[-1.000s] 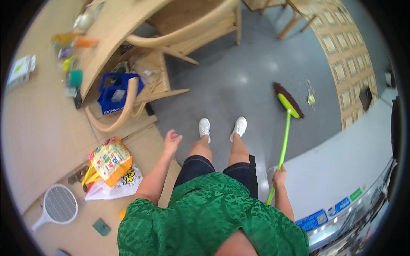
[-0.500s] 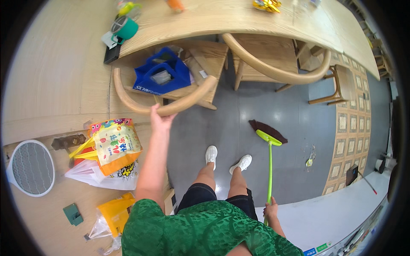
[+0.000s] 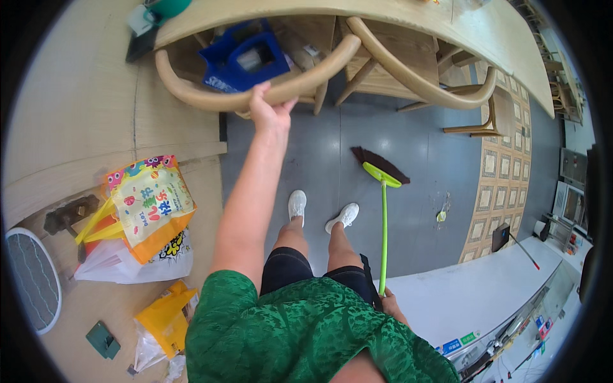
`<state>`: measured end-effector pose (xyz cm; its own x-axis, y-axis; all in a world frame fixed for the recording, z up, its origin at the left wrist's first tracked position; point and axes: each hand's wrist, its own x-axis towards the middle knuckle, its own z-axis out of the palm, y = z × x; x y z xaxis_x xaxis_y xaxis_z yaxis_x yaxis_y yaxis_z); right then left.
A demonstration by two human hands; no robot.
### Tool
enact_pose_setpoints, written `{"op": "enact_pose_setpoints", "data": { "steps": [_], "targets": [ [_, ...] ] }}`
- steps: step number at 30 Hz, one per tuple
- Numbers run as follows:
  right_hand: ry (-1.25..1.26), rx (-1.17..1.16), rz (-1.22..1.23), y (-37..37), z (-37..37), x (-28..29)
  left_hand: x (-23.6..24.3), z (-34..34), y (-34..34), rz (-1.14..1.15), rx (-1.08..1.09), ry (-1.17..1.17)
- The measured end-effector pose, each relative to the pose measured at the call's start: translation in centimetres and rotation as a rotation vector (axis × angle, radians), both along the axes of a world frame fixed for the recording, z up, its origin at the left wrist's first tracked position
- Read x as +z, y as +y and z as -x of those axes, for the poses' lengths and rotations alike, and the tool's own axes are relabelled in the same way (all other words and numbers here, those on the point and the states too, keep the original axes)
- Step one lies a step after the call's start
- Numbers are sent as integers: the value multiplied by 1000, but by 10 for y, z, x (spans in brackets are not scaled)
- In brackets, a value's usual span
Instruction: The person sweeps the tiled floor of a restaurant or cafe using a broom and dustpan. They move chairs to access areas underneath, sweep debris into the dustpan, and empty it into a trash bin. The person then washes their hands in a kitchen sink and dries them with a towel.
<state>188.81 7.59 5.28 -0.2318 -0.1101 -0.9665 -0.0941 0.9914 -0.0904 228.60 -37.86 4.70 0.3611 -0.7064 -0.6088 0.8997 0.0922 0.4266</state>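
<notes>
My left hand grips the curved wooden back rail of a chair, its arm stretched out ahead. On that chair's seat lies a blue bag. My right hand, low on the right, is closed round the bright green handle of a broom. The broom's dark bristles rest on the grey floor, ahead of my white shoes. A second wooden chair stands right beside the first, both tucked against the long wooden table.
Litter with a pale green scrap lies on the floor to the right. Patterned bags, a yellow bag and a bug-zapper racket sit on the wooden surface at left. A dustpan stands by the white counter.
The chair under my left hand has moved in toward the table and closer to the second chair. The view has shifted, and my right hand still holds the broom.
</notes>
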Motion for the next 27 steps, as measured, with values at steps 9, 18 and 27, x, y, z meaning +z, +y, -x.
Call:
{"op": "enact_pose_setpoints", "data": {
  "steps": [9, 18, 27],
  "targets": [
    [149, 437, 199, -5, 8, 44, -26, 1, -44, 135, 81, -210],
    [-255, 460, 322, -47, -17, 13, -123, -15, 204, -328, -855, -735],
    [-120, 524, 571, -193, -205, -159, -180, 25, 602, -1251, -944, 3]
  ]
}}
